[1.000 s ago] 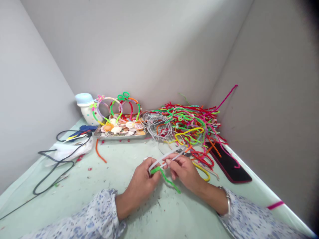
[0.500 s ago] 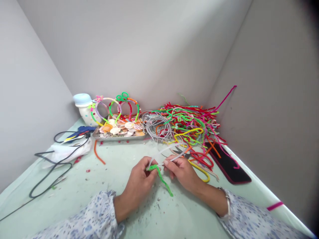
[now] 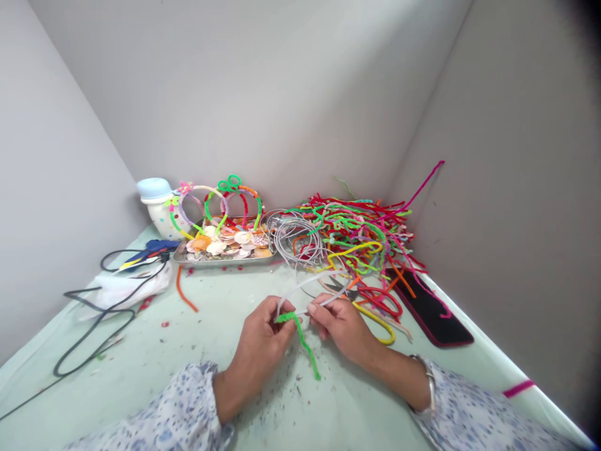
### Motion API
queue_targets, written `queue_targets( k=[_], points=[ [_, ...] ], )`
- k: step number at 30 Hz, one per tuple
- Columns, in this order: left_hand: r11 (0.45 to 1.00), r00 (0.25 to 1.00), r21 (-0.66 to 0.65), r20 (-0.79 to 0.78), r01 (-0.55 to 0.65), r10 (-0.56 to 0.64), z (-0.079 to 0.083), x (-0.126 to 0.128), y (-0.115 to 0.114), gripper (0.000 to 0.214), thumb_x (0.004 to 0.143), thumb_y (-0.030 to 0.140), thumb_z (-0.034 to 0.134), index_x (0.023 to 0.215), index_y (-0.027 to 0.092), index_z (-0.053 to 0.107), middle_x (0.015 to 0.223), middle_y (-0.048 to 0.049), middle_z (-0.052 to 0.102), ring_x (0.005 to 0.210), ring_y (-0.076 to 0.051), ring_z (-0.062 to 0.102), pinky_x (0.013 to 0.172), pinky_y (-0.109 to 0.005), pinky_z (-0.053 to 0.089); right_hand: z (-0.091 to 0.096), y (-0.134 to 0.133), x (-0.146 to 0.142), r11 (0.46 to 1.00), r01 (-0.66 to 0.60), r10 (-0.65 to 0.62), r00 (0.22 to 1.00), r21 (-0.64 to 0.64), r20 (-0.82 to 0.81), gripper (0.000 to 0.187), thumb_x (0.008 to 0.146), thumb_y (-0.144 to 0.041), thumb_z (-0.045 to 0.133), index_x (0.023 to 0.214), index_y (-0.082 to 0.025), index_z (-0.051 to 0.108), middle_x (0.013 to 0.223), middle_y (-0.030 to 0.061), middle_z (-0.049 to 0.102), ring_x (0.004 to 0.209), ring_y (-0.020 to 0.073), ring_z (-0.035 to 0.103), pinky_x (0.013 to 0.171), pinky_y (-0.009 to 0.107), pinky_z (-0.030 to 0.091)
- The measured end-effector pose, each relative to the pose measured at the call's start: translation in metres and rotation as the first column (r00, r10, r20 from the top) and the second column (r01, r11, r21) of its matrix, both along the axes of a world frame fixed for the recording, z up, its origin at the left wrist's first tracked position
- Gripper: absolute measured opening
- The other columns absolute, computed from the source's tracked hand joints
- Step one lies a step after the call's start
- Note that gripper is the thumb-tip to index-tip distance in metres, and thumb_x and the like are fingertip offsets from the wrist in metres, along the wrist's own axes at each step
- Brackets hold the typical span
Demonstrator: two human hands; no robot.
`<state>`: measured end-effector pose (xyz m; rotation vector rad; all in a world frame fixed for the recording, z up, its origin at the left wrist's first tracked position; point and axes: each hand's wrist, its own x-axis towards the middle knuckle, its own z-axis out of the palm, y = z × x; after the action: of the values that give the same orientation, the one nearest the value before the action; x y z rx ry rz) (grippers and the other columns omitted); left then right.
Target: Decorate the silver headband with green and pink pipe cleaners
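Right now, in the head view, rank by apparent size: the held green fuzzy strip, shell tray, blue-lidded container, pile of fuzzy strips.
1. Pile of fuzzy strips
2. Shell tray
3. Blue-lidded container
4. Held green fuzzy strip

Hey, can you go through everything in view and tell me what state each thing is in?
Left hand, pinching the green pipe cleaner
Right hand, gripping the clear band
Clear band, bent into a loop
Green pipe cleaner, one end dangling
Bottle, blue lid on
Tray, heaped with shells
Wire, coiled
Phone, screen dark
Black cable, loosely looped
Scissors, open or shut unclear
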<state>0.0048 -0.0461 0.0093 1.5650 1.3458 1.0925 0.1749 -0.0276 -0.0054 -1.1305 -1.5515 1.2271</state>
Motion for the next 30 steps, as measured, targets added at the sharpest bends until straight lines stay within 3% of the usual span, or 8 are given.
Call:
queue_targets(
  k=[7,19,25,30],
  points=[
    [1.0,0.999,-0.018,-0.032,-0.003,0.003,-0.0025,-0.0027,0.001,0.002,0.075,0.019,0.057,0.076,0.018,0.056,0.066,0.004,0.054,0.062,-0.011,0.047,0.057,-0.02,0.038,-0.0014,-0.0001,-0.0009,1.0,0.017,-0.017,1.0,0.005,0.017,0.03,0.088,-0.037,0.053,0.066,-0.018,0.057,0.058,-0.0042,0.051,0.044,0.0085,0.047,0.044,0.021,0.037],
    [0.989,0.998,-0.149,0.058,-0.021,0.03,-0.0014,-0.0023,0.0033,0.011,0.072,0.023,0.063,0.07,0.017,0.054,0.057,0.0072,0.048,0.049,-0.007,0.034,0.045,-0.018,0.027,-0.001,-0.0015,-0.0011,0.999,0.038,-0.041,0.996,0.032,0.084,0.031,0.089,-0.037,0.053,0.065,-0.018,0.057,0.051,-0.0049,0.05,0.044,0.0094,0.047,0.046,0.021,0.038],
    [0.986,0.996,-0.166,0.075,-0.028,0.041,0.0007,-0.0007,0.0038,0.014,0.069,0.026,0.068,0.07,0.017,0.056,0.057,0.0068,0.05,0.05,-0.008,0.037,0.046,-0.018,0.028,0.0014,-0.0034,-0.0023,0.999,0.033,-0.035,0.998,0.025,0.058,0.028,0.086,-0.035,0.054,0.065,-0.017,0.057,0.052,-0.0049,0.045,0.044,0.0092,0.042,0.043,0.021,0.032],
    [0.988,0.997,-0.154,0.072,-0.029,0.041,0.0039,-0.0017,0.0013,0.014,0.068,0.027,0.068,0.068,0.016,0.058,0.062,0.0044,0.056,0.057,-0.01,0.046,0.053,-0.02,0.035,-0.0049,-0.0014,-0.0002,0.998,-0.029,0.029,1.0,0.048,0.001,0.024,0.087,-0.035,0.055,0.072,-0.017,0.059,0.062,-0.0029,0.051,0.049,0.0097,0.047,0.045,0.021,0.035]
  ],
)
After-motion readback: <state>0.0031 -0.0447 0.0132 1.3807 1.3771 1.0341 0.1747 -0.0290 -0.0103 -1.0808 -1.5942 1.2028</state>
